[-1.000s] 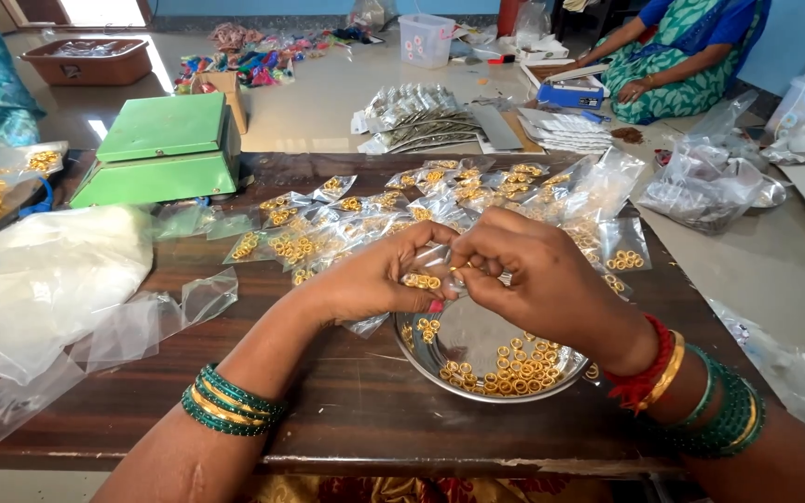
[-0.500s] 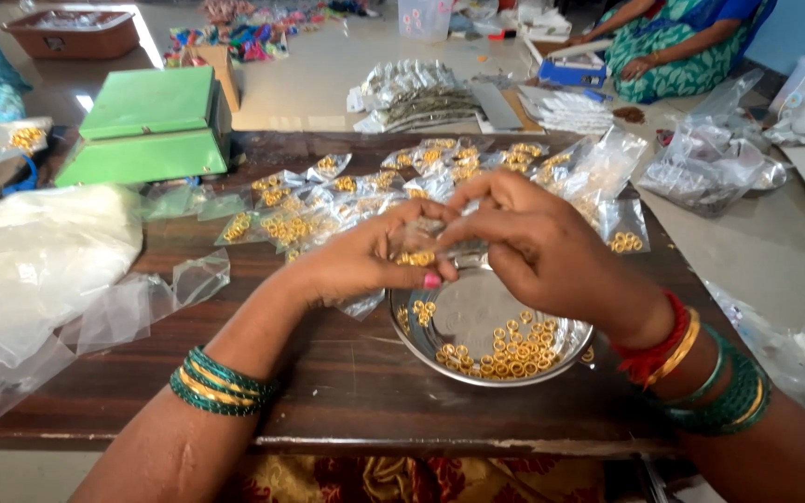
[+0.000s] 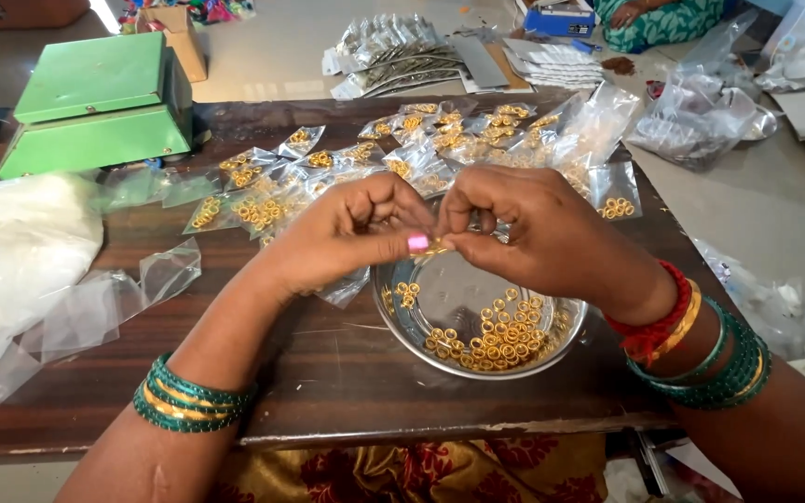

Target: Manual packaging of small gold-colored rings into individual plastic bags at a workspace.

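I have both hands meeting just above the far rim of the steel bowl (image 3: 402, 321), which sits on the wooden counter (image 3: 328, 373) near its front edge. My left hand (image 3: 347, 233) is curled nearly closed, thumb and forefinger pinching a few small gold rings (image 3: 432, 248); my right hand (image 3: 538, 233) is closed the same way and meets that pinch from the other side, so the rings sit between the fingertips of both. A clear pouch (image 3: 347, 284) hangs under the left hand, though I cannot tell how it is held. To do this well, I judge the pinch should stay over the bowl so a dropped ring falls back inside, and the pouch mouth should be held wide before the rings go in. Counting: one bowl, with dozens of loose rings heaped toward its near side, too many to count; beyond the bowl, a spread of filled pouches (image 3: 328, 168), well over a dozen, overlapping; to the bowl's far left, two green boxes (image 3: 95, 102) stacked; left of it, a heap of empty clear bags (image 3: 20, 251).
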